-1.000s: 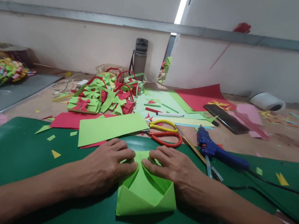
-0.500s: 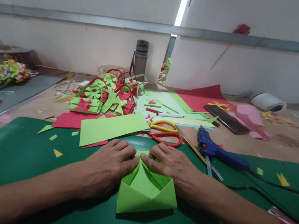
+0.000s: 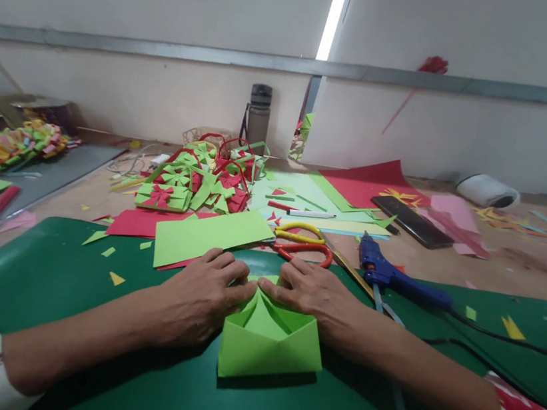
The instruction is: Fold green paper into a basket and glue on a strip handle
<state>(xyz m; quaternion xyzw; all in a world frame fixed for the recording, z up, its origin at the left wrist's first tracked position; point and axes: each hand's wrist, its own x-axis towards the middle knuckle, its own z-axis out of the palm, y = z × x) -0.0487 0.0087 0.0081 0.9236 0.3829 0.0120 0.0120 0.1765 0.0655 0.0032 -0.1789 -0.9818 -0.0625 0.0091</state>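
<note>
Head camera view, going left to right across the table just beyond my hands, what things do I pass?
Multicoloured paper pile → heap of red and green paper bows → scissors → blue glue gun → white roll.

The room is bright with soft, even light, and the brightest spot is a long white strip of light high up in the gap between the wall boards, so bright that it looks plain white. The green mat shines a little near its left edge, and there are soft dark shadows on it under the left hand, the right hand and the folded green paper. The middle looks sharp, but things near the sides look stretched and bent, and the far-off stuff at the edges is a bit fuzzy.
</note>
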